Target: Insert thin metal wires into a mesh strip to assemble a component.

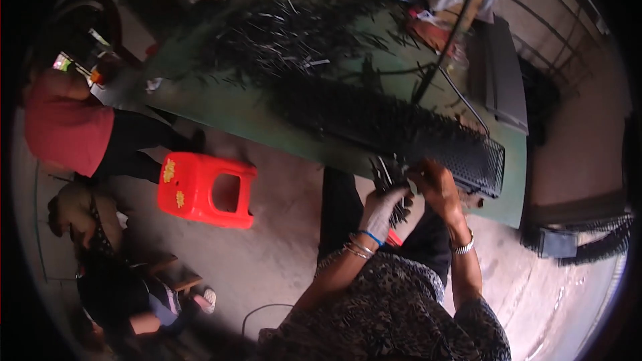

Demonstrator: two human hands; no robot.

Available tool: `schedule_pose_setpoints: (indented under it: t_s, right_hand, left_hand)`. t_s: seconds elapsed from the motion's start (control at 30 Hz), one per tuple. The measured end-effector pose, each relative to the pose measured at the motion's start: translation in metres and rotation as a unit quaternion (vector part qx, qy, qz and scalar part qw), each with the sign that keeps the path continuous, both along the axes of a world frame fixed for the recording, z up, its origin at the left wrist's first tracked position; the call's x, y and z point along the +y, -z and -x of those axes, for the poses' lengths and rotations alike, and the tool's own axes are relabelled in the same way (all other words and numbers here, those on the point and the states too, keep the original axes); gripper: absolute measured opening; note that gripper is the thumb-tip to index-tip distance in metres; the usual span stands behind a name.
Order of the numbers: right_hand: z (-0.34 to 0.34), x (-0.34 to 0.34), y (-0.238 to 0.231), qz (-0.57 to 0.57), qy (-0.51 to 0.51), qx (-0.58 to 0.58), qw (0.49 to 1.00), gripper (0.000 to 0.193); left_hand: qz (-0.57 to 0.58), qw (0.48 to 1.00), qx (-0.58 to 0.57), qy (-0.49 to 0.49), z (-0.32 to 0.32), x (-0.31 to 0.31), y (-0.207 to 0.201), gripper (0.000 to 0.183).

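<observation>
My left hand (382,210), in a pale glove, is closed around a bunch of thin black strips (401,215). Their ends stick out above and below the fist. Just to its right is my bare right hand (438,188), its fingers bent and drawn together at the bunch's upper end. Whatever lies between those fingertips is too small and dark to make out. Beyond both hands, a long black perforated tray (491,166) sits along the near edge of the green table (224,108). Many dark strips cover the tray's left and middle parts.
A large heap of black strips (281,33) spreads over the far table. A thin dark rod (449,30) rises beside the tray. Grey panels (506,77) stand at right. A red plastic stool (182,190) is on the floor at left, near a person in a red top (70,120) and another person (110,287).
</observation>
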State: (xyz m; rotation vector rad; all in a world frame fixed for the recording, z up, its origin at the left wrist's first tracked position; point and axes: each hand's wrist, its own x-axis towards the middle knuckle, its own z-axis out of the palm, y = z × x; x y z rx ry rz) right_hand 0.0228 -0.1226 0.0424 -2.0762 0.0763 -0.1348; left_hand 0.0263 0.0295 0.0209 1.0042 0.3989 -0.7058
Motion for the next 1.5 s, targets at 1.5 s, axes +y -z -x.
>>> schedule_pose_setpoints:
  t_s: [1.5]
  right_hand:
    - [-0.048,-0.002,0.022,0.233,0.187,-0.116,0.947,0.015]
  left_hand:
    - [0.121,0.991,0.048,-0.002,-0.003,-0.002,0.025,0.015]
